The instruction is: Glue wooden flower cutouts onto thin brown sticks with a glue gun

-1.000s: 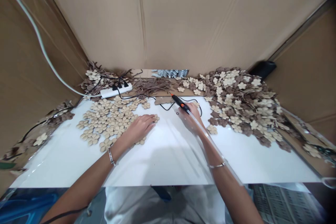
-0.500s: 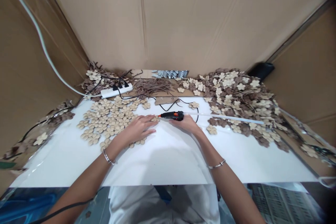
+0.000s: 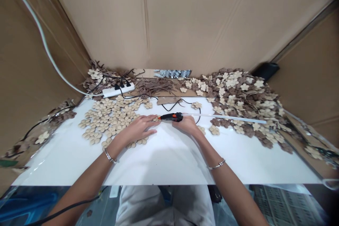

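Note:
My right hand [image 3: 186, 124] is wrapped round a black and orange glue gun [image 3: 171, 117], which lies nearly level with its orange nozzle pointing left. A long translucent glue stick [image 3: 225, 117] sticks out of its back. At the nozzle is a small beige flower [image 3: 156, 118], partly covered by my left fingertips. My left hand [image 3: 140, 127] lies flat and palm down, its fingers stretched and the thumb apart, resting on that flower's edge. Beige flower pieces [image 3: 111, 116] are spread under and beyond the left hand. Whether nozzle and flower touch, I cannot tell.
A heap of brown and beige flowers [image 3: 238, 95] covers the right side. Brown strips [image 3: 156, 86] lie at the back beside a white power strip [image 3: 119, 90]. The gun's black cord [image 3: 169, 108] loops across the white board [image 3: 169, 162]. Cardboard walls [image 3: 185, 21] enclose the table.
The glue gun and my right hand have shifted slightly left, bringing the nozzle closer to the flower at my left fingertips. A beige flower now shows beside my right wrist.

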Demonstrator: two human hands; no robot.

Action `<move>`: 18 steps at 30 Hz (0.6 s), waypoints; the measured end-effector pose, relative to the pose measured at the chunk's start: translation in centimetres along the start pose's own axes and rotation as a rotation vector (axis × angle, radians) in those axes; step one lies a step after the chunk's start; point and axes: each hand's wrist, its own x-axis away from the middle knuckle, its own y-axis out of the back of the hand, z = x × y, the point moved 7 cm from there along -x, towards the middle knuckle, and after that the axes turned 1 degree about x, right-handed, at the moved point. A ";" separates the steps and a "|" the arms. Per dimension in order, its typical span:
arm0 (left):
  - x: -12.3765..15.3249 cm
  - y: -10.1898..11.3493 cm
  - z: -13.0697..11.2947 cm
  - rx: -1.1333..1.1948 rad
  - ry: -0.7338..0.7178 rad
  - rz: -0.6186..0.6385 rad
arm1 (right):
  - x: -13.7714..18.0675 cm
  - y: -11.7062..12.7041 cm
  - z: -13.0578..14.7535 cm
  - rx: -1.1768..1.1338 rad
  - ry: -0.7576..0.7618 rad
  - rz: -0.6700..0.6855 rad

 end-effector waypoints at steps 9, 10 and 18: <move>0.0 -0.1 0.2 0.003 0.002 -0.009 | 0.2 0.2 0.6 0.031 0.020 -0.002; 0.0 -0.1 0.2 0.004 0.003 -0.011 | 0.2 0.2 0.7 0.035 0.027 -0.001; 0.0 -0.1 0.2 -0.005 0.013 -0.002 | 0.0 0.1 0.6 0.077 0.001 -0.013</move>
